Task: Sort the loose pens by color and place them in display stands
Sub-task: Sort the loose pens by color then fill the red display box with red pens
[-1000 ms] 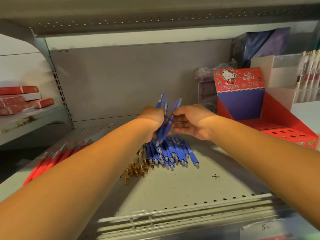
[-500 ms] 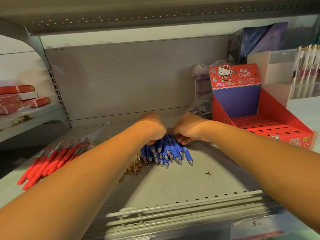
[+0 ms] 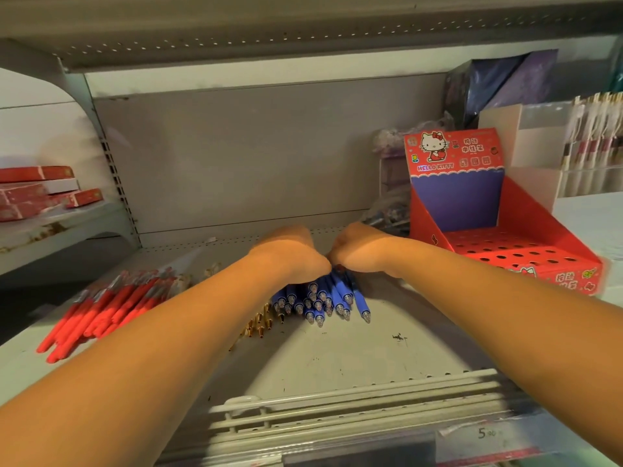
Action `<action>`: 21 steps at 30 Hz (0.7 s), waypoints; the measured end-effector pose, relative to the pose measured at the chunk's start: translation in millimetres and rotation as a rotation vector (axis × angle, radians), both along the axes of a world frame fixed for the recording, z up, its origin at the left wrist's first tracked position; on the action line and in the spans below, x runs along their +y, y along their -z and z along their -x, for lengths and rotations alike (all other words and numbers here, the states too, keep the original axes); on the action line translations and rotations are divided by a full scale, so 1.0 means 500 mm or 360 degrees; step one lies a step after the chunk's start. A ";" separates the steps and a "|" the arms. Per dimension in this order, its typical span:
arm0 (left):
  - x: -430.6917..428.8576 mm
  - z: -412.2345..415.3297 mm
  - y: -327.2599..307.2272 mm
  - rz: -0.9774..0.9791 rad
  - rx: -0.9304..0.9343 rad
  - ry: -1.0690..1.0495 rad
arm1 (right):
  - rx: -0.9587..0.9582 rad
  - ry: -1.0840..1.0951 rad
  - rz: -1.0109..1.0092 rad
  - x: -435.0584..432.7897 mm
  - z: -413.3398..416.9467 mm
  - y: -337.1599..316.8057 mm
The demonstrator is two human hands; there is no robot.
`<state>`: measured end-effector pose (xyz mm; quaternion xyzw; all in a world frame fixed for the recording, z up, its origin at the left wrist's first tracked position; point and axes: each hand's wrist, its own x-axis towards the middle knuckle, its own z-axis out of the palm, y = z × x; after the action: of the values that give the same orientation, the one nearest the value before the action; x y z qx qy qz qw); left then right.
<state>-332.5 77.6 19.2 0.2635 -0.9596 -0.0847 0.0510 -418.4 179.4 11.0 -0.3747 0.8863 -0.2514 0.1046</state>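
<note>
The left hand [image 3: 290,256] and right hand [image 3: 362,251] lay touching side by side on the blue pens [image 3: 323,298] heaped on the shelf [image 3: 337,352]. Their fingers appeared curled round the bundle, though largely hidden. The red pens [image 3: 111,305] lay to the left and the display stand [image 3: 505,251] stood to the right.

dim warm light, soft shadows, wide-angle bending at edges, right side blurred

Left hand [image 3: 290,255] and right hand [image 3: 362,251] meet knuckle to knuckle on the blue pens [image 3: 321,299], fingers hidden. From that pile, red pens [image 3: 111,306] lie at 9 o'clock and the stand [image 3: 526,255] at 3 o'clock.
</note>
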 end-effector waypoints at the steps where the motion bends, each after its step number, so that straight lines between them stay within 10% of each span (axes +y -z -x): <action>1: -0.003 -0.001 0.000 -0.0007 0.0039 -0.0020 | 0.0030 0.0019 -0.0035 0.001 -0.003 -0.004; 21: -0.037 0.005 0.064 -0.0341 0.0027 0.0422 | -0.0399 -0.0082 -0.0019 0.034 -0.006 0.014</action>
<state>-335.3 59.0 -12.8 0.1377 -0.9710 -0.1947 0.0192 -415.4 196.4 3.8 -0.3623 0.8578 -0.2882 0.2231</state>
